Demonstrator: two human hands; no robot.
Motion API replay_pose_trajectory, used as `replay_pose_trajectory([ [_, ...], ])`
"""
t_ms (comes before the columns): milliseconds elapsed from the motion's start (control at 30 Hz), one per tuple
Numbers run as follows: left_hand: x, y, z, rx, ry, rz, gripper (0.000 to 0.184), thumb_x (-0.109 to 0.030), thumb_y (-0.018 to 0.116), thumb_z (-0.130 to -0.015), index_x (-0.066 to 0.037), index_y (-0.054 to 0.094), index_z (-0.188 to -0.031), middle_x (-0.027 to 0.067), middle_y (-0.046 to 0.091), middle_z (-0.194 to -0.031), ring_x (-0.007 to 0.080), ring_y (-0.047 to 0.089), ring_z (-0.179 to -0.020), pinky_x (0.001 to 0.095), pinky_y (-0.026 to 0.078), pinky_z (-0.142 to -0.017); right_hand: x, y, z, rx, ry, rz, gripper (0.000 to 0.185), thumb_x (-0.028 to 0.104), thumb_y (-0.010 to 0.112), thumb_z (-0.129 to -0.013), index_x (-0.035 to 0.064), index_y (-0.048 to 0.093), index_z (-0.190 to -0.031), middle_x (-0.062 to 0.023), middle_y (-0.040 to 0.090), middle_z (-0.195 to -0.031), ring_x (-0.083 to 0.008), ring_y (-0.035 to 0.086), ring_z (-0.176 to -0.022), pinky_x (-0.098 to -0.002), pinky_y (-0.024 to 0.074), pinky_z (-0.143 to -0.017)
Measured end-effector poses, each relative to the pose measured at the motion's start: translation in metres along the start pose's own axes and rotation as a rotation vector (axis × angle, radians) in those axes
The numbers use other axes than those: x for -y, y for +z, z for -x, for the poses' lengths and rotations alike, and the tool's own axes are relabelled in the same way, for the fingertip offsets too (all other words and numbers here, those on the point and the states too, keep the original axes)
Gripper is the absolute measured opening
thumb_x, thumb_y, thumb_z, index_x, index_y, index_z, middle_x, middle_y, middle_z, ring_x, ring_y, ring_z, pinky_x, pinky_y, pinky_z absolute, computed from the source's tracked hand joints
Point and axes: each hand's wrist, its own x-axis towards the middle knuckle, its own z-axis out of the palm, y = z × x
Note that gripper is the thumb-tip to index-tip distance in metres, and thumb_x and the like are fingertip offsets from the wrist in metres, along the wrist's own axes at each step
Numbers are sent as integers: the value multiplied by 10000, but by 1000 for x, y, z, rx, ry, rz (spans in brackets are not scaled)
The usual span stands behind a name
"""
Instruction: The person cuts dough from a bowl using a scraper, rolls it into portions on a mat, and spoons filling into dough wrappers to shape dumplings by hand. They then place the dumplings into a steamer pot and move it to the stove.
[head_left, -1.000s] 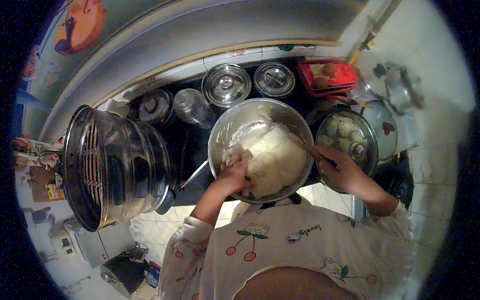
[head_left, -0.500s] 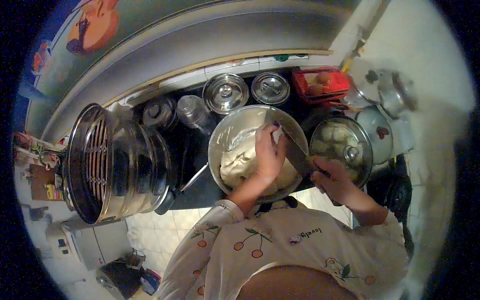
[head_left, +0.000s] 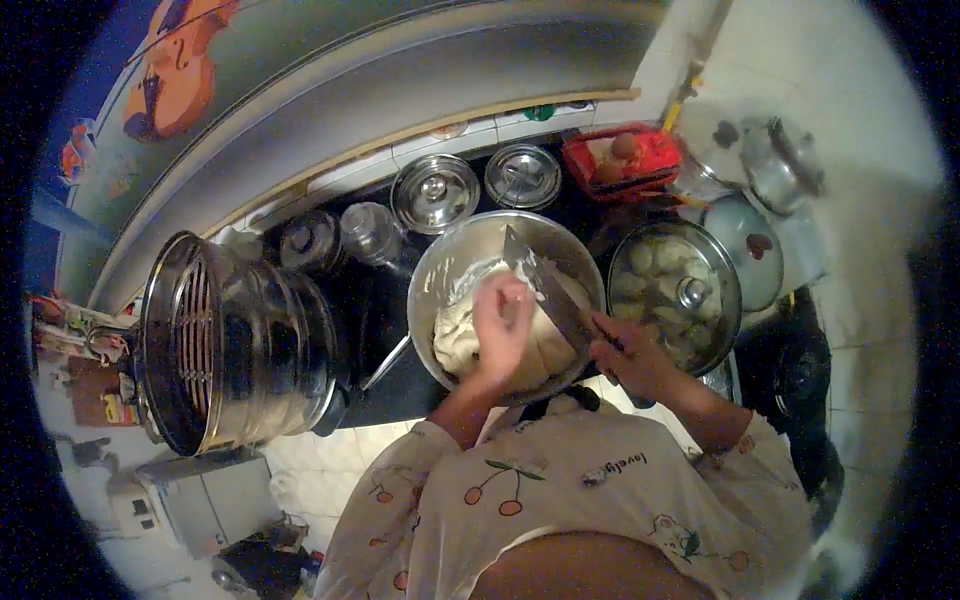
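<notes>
A metal bowl point(head_left: 421, 325) in front of me holds a mass of pale dough point(head_left: 455, 340), with smears on the inner wall. Gripped by its dark handle in my right hand point(head_left: 635, 360) is a kitchen knife point(head_left: 562, 300); its broad blade slants over the bowl, tip toward the far rim. My left hand point(head_left: 503, 320) is over the dough, just left of the blade, fingers curled in and slightly blurred. Whether anything is pinched in them is hidden.
A stacked steamer point(head_left: 260, 350) stands at the left. Beyond the bowl lie two metal lids point(head_left: 436, 193), glass jars point(head_left: 370, 232) and a red basket with eggs point(head_left: 622, 160). A glass-lidded pot point(head_left: 672, 290) stands close by my right hand.
My left hand has moved back from the blade toward me, its fingers curling in. The right hand keeps its grip on the knife. The whole view has shifted slightly.
</notes>
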Motion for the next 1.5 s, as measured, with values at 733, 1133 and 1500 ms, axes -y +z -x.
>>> replay_pose_trajectory([
  [733,25,18,-27,-216,84,-225,122,-35,524,-772,-9,524,-891,181,532,-892,331,511,-836,387,414,-773,-4,-5,4,27,-202,74,466,190,525,-904,34,390,-1323,23,452,-645,-66,410,-546,-230,362,-475],
  [1133,34,36,34,-25,166,-196,182,-124,641,-740,-47,566,-887,163,576,-867,341,560,-773,383,459,-698,5,-6,-13,-143,-299,99,469,186,541,-894,6,398,-1304,-17,524,-732,-85,452,-617,-249,414,-548],
  [1500,1,-11,-10,307,116,-659,577,-325,766,-647,-76,529,-1112,191,530,-1120,390,529,-997,467,428,-877,0,-28,-12,-98,126,-24,407,232,506,-888,5,459,-1222,-186,614,-955,-281,603,-839,-377,471,-764],
])
